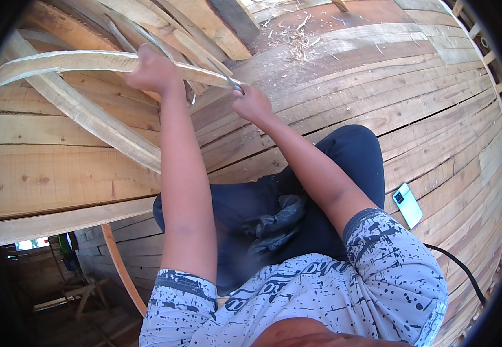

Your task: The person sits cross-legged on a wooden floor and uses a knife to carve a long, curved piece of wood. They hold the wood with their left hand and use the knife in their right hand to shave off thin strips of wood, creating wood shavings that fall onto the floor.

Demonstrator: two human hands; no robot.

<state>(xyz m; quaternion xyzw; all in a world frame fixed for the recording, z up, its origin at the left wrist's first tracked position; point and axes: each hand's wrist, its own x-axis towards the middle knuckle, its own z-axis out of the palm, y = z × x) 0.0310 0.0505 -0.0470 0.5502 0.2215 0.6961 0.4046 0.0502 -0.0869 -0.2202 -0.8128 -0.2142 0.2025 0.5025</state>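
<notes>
A long, pale, curved wooden strip runs across the upper left, its right end tapering toward my right hand. My left hand is closed around the strip near its middle. In my right hand is the handle of a knife; most of the handle is hidden by my fingers. The thin blade slants up and to the left across the strip's right end. Whether its edge touches the wood is hard to make out.
A second curved strip lies on the boards at left. Several planks are stacked at the top. Wood shavings litter the plank floor. A light-blue phone and a black cable are at right. The platform edge drops off at lower left.
</notes>
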